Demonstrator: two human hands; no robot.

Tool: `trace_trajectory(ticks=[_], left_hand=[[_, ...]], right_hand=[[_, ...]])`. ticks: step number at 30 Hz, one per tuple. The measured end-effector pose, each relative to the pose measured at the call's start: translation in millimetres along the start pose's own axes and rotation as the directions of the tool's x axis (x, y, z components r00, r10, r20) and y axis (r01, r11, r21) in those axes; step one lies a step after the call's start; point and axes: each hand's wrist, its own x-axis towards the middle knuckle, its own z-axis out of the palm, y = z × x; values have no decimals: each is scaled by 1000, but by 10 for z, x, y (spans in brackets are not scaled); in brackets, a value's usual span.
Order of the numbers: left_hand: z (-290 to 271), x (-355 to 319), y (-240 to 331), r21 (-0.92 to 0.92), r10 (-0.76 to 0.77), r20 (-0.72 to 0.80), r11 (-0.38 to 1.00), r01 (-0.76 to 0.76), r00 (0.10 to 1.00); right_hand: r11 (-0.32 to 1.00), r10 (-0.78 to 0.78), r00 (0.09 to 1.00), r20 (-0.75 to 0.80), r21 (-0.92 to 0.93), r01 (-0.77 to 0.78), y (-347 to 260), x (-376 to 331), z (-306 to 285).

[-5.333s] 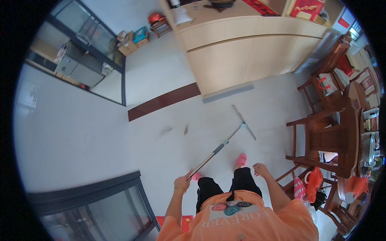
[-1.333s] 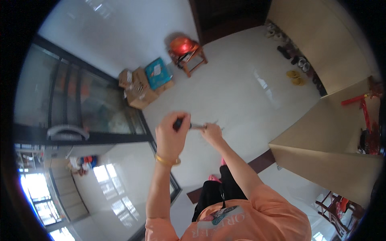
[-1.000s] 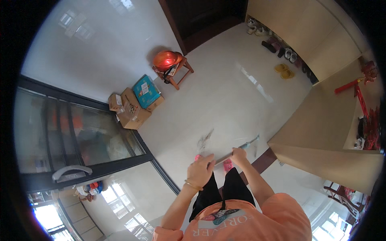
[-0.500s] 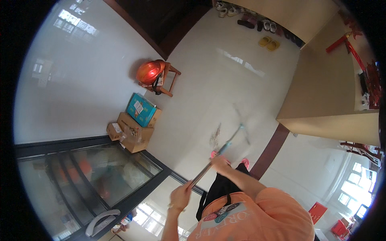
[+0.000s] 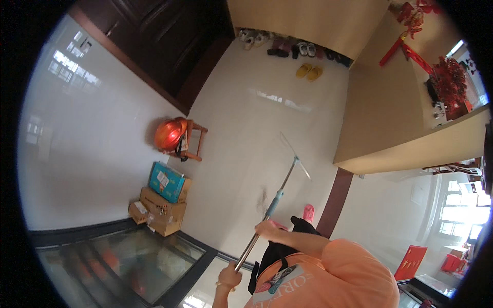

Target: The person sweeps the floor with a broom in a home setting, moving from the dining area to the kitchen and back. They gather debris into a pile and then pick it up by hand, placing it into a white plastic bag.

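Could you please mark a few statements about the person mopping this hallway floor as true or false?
1. Both hands grip the mop handle. True: the right hand holds it midway, the left hand near its end.
2. The mop head is lifted off the floor. False: it lies on the white floor.
3. An orange helmet sits on a small wooden stool. True.
4. The cardboard boxes are stacked on the counter. False: they stand on the floor by the wall.
5. Shoes line the far wall. True.
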Motion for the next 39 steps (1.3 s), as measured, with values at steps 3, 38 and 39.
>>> trace_trajectory(ticks=[3, 38, 39], left_hand=[[-7, 545, 654, -44, 185, -133, 980, -192, 974], [-3258, 5729, 8569, 334, 599, -107, 773, -539, 793], [-3305, 5785, 8621, 334, 580, -82, 782, -526, 810]], right_hand=[[993, 112, 990, -91, 54, -108, 913, -129, -406], [-540, 775, 315, 548, 833, -121, 4599, -1160, -2510], [-527, 798, 289, 529, 845, -92, 4621, -1109, -2574]])
